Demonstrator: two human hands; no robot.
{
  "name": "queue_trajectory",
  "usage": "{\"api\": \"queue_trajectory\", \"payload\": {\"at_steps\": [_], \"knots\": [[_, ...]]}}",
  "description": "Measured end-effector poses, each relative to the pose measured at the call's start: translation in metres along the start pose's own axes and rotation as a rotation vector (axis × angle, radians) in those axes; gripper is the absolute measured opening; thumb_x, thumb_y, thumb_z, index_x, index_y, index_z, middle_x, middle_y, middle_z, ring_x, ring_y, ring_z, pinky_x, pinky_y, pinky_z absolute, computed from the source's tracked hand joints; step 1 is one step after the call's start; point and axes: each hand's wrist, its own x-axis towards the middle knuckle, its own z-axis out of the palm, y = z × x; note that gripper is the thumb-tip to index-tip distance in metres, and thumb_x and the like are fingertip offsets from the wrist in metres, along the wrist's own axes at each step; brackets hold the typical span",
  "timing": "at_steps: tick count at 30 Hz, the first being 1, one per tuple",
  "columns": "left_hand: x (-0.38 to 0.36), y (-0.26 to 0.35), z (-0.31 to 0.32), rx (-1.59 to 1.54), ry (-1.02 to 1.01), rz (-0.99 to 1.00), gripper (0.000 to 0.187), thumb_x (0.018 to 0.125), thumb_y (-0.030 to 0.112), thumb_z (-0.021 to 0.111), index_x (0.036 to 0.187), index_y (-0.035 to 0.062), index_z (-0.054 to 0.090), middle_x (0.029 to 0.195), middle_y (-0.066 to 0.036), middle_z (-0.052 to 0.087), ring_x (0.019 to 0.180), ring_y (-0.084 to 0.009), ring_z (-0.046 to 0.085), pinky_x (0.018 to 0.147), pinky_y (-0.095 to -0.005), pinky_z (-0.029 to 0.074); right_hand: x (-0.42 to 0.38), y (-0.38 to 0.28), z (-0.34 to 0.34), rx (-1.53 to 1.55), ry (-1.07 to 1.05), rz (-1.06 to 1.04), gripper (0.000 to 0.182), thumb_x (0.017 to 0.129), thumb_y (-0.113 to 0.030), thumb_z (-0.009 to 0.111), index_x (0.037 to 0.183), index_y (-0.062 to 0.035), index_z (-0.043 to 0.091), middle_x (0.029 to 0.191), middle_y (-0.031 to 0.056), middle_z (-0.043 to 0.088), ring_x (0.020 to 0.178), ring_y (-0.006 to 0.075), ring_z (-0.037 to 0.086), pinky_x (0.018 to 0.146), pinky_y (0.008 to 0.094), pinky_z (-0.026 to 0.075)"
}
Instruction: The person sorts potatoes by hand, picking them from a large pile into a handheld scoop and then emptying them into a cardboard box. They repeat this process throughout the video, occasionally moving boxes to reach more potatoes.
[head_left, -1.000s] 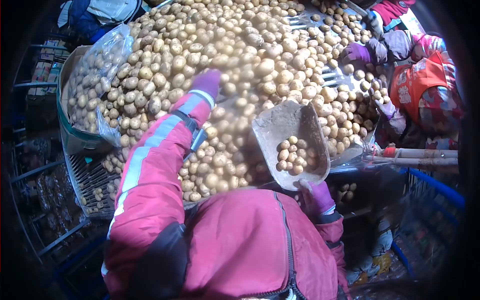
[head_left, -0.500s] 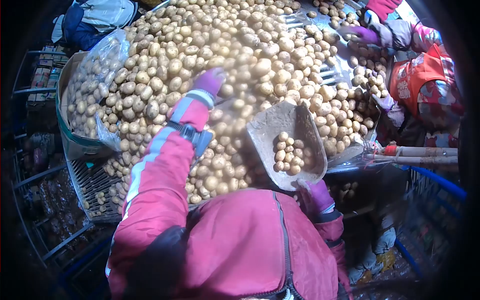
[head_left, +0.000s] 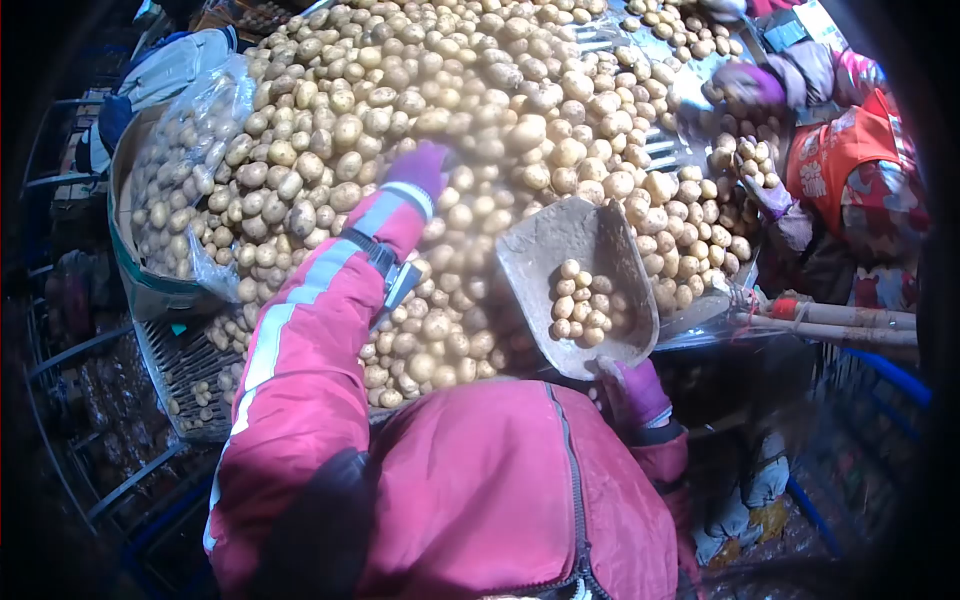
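A wide pile of potatoes (head_left: 330,130) spreads over the slatted table. My left hand (head_left: 418,168), in a purple glove, reaches onto the middle of the pile; its fingers are blurred and partly hidden among the potatoes. Near my body, my right hand (head_left: 634,390), also gloved in purple, is closed at the back end of a worn, dirty scoop (head_left: 530,250). Several small potatoes (head_left: 580,305) lie together in the scoop's rear part. Its open mouth points away from me, against the pile.
At left stands a cardboard box (head_left: 160,285) lined with a clear plastic bag (head_left: 215,110) of potatoes. On the right, a co-worker in an orange vest (head_left: 840,155) handles potatoes with gloved hands. Two poles (head_left: 840,325) jut in below. Another person's pale jacket (head_left: 180,65) shows at upper left.
My left hand has shifted slightly, and the scoop stays nearly still. The co-worker's near hand now holds several small potatoes. The person at upper left has moved down and left.
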Motion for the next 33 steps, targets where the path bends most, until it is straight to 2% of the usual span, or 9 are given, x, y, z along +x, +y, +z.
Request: {"api": "queue_trajectory", "payload": {"at_steps": [3,5,9,13,15,19,22,27,33], "knots": [[-0.007,-0.02,0.023,-0.151,0.041,-0.1,0.023,0.087,0.017,0.061,0.108,0.0097,0.065,0.11,-0.016,0.066,0.098,-0.0297,0.065,0.082,-0.0433,0.052,0.005,0.007,-0.007,-0.032,-0.015,-0.059,0.034,0.086,-0.029,0.067,0.1,0.001,0.067,0.076,0.0077,0.064,0.056,0.0151,0.059,0.048,0.0266,0.046],[-0.023,0.002,-0.019,-0.706,-0.123,-0.285,0.018,0.085,0.016,0.066,0.1,0.0074,0.069,0.107,-0.01,0.067,0.092,-0.0258,0.065,0.081,-0.0365,0.053,-0.001,-0.001,-0.001,0.104,0.026,0.053,0.034,0.086,-0.029,0.067,0.101,0.0014,0.066,0.076,0.0078,0.064,0.055,0.0153,0.059,0.047,0.0267,0.046],[-0.056,0.041,-0.05,-1.13,-0.382,0.035,0.024,0.089,0.013,0.063,0.113,0.0098,0.068,0.113,-0.008,0.066,0.098,-0.0208,0.063,0.088,-0.0315,0.053,0.014,0.016,-0.015,0.018,-0.016,0.025,0.034,0.086,-0.029,0.067,0.1,0.0015,0.066,0.077,0.0084,0.064,0.053,0.0157,0.059,0.044,0.0272,0.045],[-0.006,-0.017,-0.009,-0.779,0.041,-0.266,0.036,0.092,0.026,0.059,0.122,0.0079,0.062,0.127,-0.013,0.061,0.116,-0.0283,0.059,0.096,-0.0368,0.049,0.018,0.019,-0.019,0.031,-0.038,-0.041,0.034,0.086,-0.03,0.067,0.1,0.0016,0.067,0.075,0.0087,0.065,0.051,0.0157,0.059,0.041,0.0271,0.044],[0.013,-0.043,0.01,-0.145,0.16,-0.061,0.04,0.091,0.028,0.058,0.125,0.0081,0.06,0.133,-0.015,0.057,0.119,-0.0316,0.057,0.097,-0.0394,0.048,0.013,0.015,-0.015,0.038,-0.029,-0.022,0.035,0.086,-0.03,0.067,0.1,0.0016,0.067,0.071,0.0084,0.065,0.049,0.0155,0.058,0.04,0.0267,0.043],[0.026,-0.031,-0.005,0.175,0.019,-0.049,0.026,0.09,0.023,0.056,0.111,0.0086,0.062,0.121,-0.016,0.061,0.106,-0.032,0.063,0.087,-0.0439,0.051,0.009,0.003,-0.011,-0.076,-0.034,-0.017,0.034,0.087,-0.031,0.066,0.1,0.0013,0.068,0.064,0.008,0.063,0.044,0.0146,0.056,0.037,0.0258,0.041],[0.024,-0.037,-0.008,-0.353,-0.019,-0.234,0.025,0.088,0.022,0.06,0.108,0.007,0.064,0.111,-0.017,0.064,0.1,-0.033,0.064,0.082,-0.0428,0.052,0.019,0.024,-0.02,-0.176,-0.056,-0.127,0.034,0.088,-0.031,0.066,0.099,0.0012,0.068,0.063,0.0087,0.064,0.044,0.0144,0.056,0.037,0.0253,0.04],[0.023,-0.037,-0.001,0.069,-0.05,0.012,0.025,0.088,0.025,0.063,0.104,0.0066,0.065,0.107,-0.017,0.065,0.099,-0.0343,0.064,0.082,-0.0407,0.051,0.025,0.039,-0.026,-0.321,-0.064,-0.299,0.033,0.087,-0.03,0.067,0.099,0.0012,0.069,0.068,0.0077,0.065,0.048,0.0139,0.058,0.039,0.0247,0.041],[0.033,-0.011,-0.007,-0.306,-0.093,-0.381,0.022,0.086,0.023,0.066,0.102,0.0085,0.067,0.107,-0.016,0.065,0.097,-0.0352,0.064,0.084,-0.0419,0.05,0.019,0.022,-0.022,-0.235,-0.041,-0.145,0.033,0.087,-0.029,0.069,0.099,0.0018,0.069,0.073,0.0066,0.066,0.053,0.0144,0.061,0.043,0.0245,0.044]]}}
